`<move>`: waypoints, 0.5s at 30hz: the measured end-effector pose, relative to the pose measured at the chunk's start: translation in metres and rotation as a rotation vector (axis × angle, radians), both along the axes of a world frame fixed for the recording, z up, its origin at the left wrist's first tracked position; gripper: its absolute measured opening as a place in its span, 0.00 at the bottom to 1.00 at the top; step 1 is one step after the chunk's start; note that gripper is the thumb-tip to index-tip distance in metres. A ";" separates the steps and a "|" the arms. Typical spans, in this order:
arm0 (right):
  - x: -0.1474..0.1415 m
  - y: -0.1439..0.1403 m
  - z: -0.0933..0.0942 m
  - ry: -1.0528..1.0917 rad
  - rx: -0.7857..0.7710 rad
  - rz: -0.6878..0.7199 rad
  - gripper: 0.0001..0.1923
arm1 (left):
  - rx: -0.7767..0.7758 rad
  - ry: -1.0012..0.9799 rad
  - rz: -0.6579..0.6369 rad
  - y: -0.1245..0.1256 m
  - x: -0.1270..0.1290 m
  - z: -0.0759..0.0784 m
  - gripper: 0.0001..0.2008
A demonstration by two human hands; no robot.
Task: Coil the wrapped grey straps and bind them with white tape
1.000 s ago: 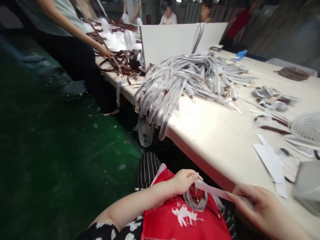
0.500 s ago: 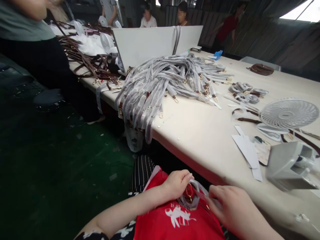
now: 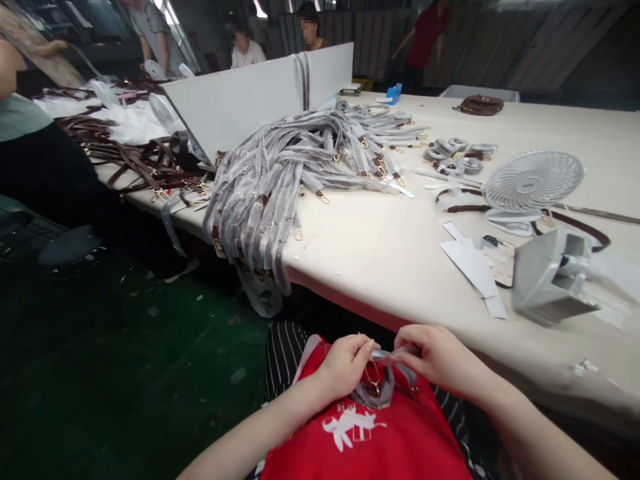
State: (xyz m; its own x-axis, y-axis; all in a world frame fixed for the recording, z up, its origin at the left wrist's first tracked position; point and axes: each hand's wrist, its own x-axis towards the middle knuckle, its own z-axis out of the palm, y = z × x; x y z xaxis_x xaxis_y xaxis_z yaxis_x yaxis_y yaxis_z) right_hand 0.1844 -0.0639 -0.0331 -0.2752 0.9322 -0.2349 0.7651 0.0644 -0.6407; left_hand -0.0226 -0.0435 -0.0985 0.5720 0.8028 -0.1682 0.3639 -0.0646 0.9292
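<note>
Over my lap, on the red apron (image 3: pixel 400 433), a grey strap (image 3: pixel 383 393) in clear wrapping is coiled into a loop, with gold-coloured metal hooks showing in its middle. My left hand (image 3: pixel 347 363) pinches the coil at its upper left side. A stretch of the same strap is gripped between the fingers of my right hand (image 3: pixel 433 350), at the coil's upper right. In front of me, a large heap of grey wrapped straps (image 3: pixel 300 160) with gold clasps lies on the table and hangs over its edge.
On the cream table (image 3: pixel 360 247) are rolled straps (image 3: pixel 457 157), a white fan (image 3: pixel 535 180), a grey plastic stand (image 3: pixel 545 280), paper strips (image 3: pixel 470 267) and a phone (image 3: pixel 500 257). A white board (image 3: pixel 250 100) stands behind the heap. Brown straps (image 3: pixel 145 160) lie left; several people are around.
My right hand has moved up and left, closer to my left hand, still gripping the strap. The camera view has turned right, so the table and its things appear further left.
</note>
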 end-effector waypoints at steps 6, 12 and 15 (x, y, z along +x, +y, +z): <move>-0.001 0.020 -0.041 0.501 -0.163 -0.228 0.13 | 0.100 0.096 -0.023 0.000 0.009 0.012 0.14; 0.002 0.017 -0.073 0.666 -0.374 -0.335 0.32 | 0.133 0.109 -0.027 -0.005 0.017 0.020 0.15; -0.006 0.006 -0.081 0.732 -0.402 -0.330 0.29 | 0.153 0.108 -0.036 -0.007 0.019 0.024 0.15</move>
State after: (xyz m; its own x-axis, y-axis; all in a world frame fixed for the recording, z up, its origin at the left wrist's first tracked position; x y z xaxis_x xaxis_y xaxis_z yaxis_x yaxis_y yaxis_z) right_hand 0.1782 -0.0579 -0.1144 -0.2168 0.8758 -0.4312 0.0958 -0.4204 -0.9022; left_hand -0.0041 -0.0507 -0.0746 0.5861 0.8031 -0.1077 0.4559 -0.2170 0.8632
